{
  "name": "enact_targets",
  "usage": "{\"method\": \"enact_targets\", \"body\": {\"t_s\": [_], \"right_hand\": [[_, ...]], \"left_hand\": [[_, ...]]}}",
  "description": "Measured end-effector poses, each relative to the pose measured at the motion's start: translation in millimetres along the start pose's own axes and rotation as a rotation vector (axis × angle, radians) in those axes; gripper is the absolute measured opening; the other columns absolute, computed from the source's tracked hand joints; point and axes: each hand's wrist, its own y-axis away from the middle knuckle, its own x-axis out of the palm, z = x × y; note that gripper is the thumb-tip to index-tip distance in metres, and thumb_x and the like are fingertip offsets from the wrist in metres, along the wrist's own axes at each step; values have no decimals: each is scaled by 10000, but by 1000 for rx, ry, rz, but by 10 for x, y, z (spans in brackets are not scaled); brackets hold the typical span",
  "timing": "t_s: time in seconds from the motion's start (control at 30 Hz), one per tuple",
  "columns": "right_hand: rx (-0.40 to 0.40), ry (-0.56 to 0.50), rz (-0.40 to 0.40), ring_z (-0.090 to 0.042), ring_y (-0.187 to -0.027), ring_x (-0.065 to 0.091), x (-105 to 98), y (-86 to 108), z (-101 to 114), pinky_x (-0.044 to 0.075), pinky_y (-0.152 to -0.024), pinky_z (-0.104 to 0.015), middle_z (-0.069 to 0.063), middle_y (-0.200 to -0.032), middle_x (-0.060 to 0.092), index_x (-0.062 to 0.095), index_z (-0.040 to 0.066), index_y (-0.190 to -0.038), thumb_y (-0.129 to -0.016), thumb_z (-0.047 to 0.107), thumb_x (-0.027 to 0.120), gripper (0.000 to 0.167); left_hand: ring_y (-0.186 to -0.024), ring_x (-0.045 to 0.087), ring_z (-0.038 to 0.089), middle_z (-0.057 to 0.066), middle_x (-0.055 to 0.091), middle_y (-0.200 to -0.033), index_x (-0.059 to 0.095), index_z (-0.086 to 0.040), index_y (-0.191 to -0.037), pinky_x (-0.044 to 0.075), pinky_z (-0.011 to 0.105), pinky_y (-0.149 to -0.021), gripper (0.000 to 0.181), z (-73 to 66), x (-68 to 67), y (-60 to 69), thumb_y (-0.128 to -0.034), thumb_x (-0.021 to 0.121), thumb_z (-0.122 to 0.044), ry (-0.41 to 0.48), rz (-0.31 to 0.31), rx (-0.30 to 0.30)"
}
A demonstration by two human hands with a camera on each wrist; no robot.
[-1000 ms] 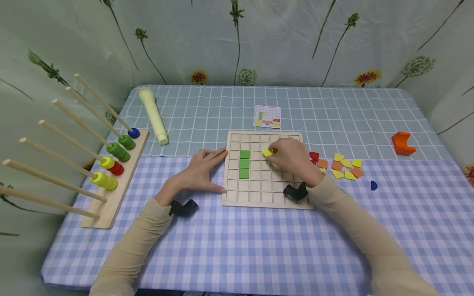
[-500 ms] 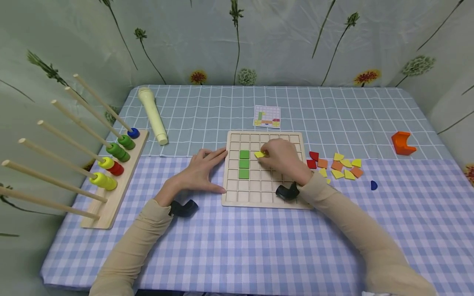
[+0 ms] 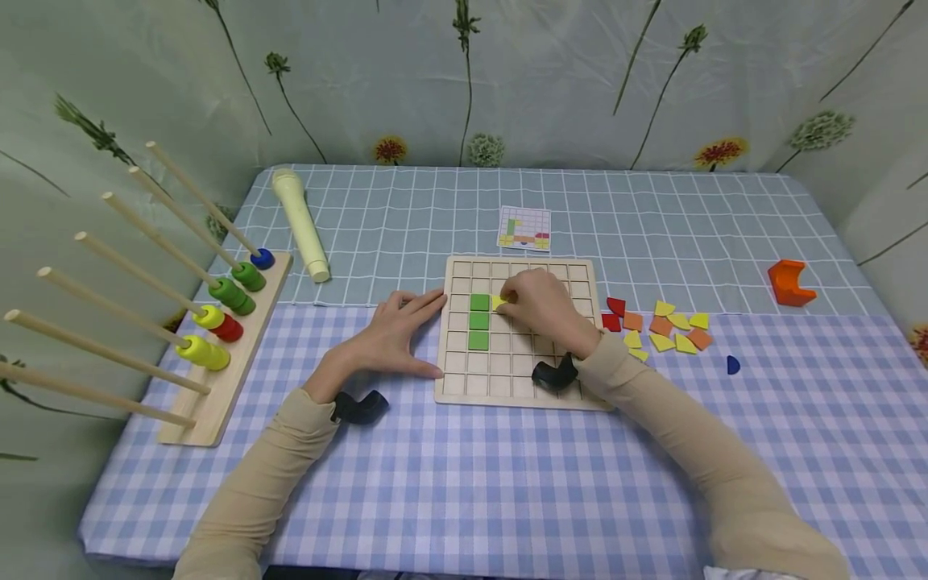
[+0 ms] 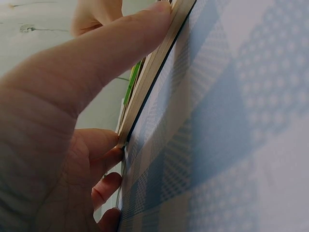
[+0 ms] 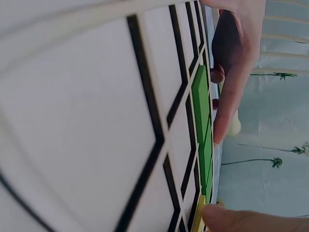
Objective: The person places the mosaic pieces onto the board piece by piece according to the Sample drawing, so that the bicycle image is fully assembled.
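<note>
A square wooden grid board (image 3: 511, 387) lies flat, with several green squares (image 3: 478, 321) in one column of its left part. The right hand (image 3: 547, 306) pinches a yellow piece (image 3: 497, 302) at the board, just right of the top green square. In the right wrist view a fingertip touches the yellow piece (image 5: 198, 212) beside the green squares (image 5: 203, 121). With fingers and thumb spread, the left hand (image 3: 391, 338) touches the board's left edge. The left wrist view shows the left hand (image 4: 63, 96) with its thumb and fingertips against the board's edge (image 4: 145, 82).
Right of the board lie loose yellow, orange and red pieces (image 3: 661, 325) and a blue half-round (image 3: 733, 365). A patterned card (image 3: 524, 228) lies behind it. A pegged rack with rings (image 3: 239, 346) and a pale-yellow stick (image 3: 300, 225) stand left; an orange block (image 3: 790, 283) is far right.
My right hand has moved left across the board with the yellow piece, up to the top green square. The left hand has stayed at the board's edge.
</note>
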Motion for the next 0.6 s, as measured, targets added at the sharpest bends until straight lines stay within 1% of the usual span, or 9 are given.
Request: {"method": "enact_targets", "body": {"t_s": [0.1,0.2,0.43,0.6], "right_hand": [[6,-34,20,-205,-783,604,-4,14,4,487,-730,-332,-112,-890,721,736,14,-966,-814,160,691,215],[9,-43,29,-209,-790,589,-15,38,-2,481,-739,-327,-114,-898,718,731,11,-988,-818,143,666,225],[10,-45,7,-216,-832,631,-96,149,-49,492,-762,-347,-97,-906,733,733,27,-1000,-828,149,655,225],[1,-34,-10,-218,-835,635,-158,257,-109,486,-742,-350,-92,-887,737,738,28,-982,-834,130,629,210]], "left_hand": [[-1272,263,274,4,195,-1583,217,-142,-1506,245,488,-976,1105,-7,-1,-2,-641,777,-542,1,2,0],[-1276,260,275,3,191,-1583,216,-143,-1506,241,490,-981,1104,-10,-2,-2,-643,776,-542,4,6,-1],[-1286,250,277,8,186,-1585,208,-143,-1508,240,491,-979,1103,-10,-5,1,-649,776,-539,9,11,-1],[-1289,243,279,11,186,-1585,208,-139,-1508,238,492,-979,1101,-14,-16,6,-651,779,-528,14,15,-6]]}}
